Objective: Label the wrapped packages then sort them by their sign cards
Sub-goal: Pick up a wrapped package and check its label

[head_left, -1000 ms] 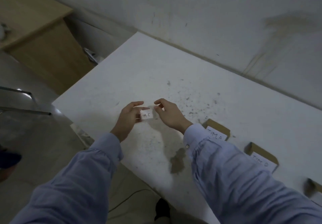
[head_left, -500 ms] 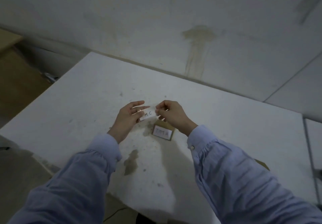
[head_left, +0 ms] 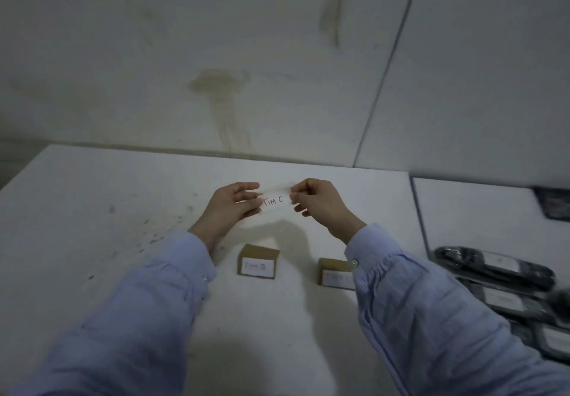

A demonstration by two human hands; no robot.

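Label [head_left: 274, 202] pinched at both short ends: left hand [head_left: 229, 207] on one, right hand [head_left: 320, 203] on other, held above surface [head_left: 92, 210]. Judged thin paper, light, floppy, creases easily; hold by edges only.

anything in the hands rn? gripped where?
A white paper label marked "TIM C", held above the table: left hand pinches its left end, right hand pinches its right end.
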